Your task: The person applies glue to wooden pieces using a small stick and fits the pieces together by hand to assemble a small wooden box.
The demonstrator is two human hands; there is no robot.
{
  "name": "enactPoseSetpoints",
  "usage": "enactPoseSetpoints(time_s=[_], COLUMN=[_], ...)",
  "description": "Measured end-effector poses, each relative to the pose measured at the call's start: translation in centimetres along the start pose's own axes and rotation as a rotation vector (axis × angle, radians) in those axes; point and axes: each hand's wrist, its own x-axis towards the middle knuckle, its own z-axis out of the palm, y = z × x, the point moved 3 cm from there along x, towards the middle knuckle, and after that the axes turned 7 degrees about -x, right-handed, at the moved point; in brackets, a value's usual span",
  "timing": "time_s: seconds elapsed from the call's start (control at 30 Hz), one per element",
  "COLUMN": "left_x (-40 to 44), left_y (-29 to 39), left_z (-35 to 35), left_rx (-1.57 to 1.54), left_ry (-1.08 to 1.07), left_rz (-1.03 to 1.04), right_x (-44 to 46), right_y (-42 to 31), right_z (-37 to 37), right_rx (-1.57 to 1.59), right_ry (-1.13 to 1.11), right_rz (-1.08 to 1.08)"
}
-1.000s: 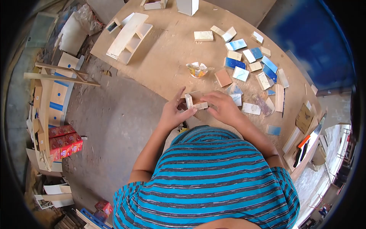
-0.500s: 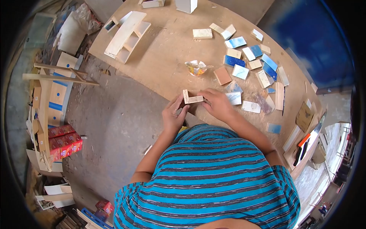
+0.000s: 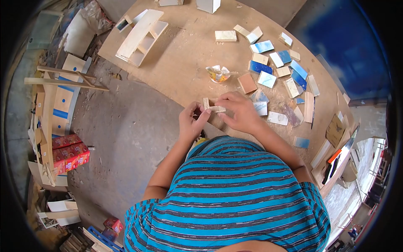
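A small L-shaped piece of wooden blocks (image 3: 217, 109) is between my hands at the near edge of the table (image 3: 180, 67). My left hand (image 3: 193, 121) pinches its left end, around the corner where the upright block meets the flat one. The fingers of my right hand (image 3: 238, 112) close on the flat block's right end. Just beyond my hands stands a crumpled paper cup or wrapper (image 3: 218, 74). A brown block (image 3: 247, 83) lies beyond my right hand, with a white block (image 3: 277, 118) to the right of it.
Several white, blue and bare wood blocks (image 3: 260, 67) are scattered over the table's right side. A wooden shelf unit (image 3: 142, 38) stands at the far left. An orange-and-black handled tool (image 3: 333, 161) lies at right. Red boxes (image 3: 69, 155) are on the floor at left.
The L-shaped piece has tilted slightly between my hands. My left thumb has moved up onto its corner, and my right fingers reach further over it.
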Motion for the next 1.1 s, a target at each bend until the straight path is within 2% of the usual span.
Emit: enactPoseSetpoints(time_s=[0.27,0.43,0.53,0.63,0.73,0.83,0.93,1.03,1.1], left_x=[0.6,0.8,1.0,0.9,1.0,0.7,0.1,-0.6,-1.3], left_y=[-1.0,-0.3,-0.3,-0.6,-0.8,-0.9,-0.5,-0.1,0.6], left_z=[0.2,0.4,0.3,0.3,0.3,0.2,0.2,-0.4,-0.9], left_rx=[-0.12,-0.171,-0.168,-0.188,-0.19,-0.125,-0.122,-0.146,-0.136], left_ry=[-0.037,-0.013,-0.017,-0.007,-0.004,-0.002,0.003,0.028,0.085], left_rz=[-0.168,-0.186,-0.192,-0.192,-0.14,-0.128,-0.035,0.02,0.107], right_x=[-0.3,-0.3,-0.7,-0.6,0.0,0.2,0.1,-0.8,-1.4], right_y=[0.7,0.4,2.0,5.8,6.8,7.4,7.0,7.5,7.5], right_z=[1.1,0.3,-1.5,-3.3,-3.8,-2.8,-2.9,-3.6,-4.0], right_rx=[-0.019,-0.09,-0.233,-0.413,-0.564,-0.609,-0.567,-0.285,0.164], right_ry=[0.027,-0.005,0.093,0.161,0.056,0.023,0.099,0.054,0.02], right_rz=[-0.02,-0.041,0.056,0.353,0.529,0.564,0.446,0.481,0.572])
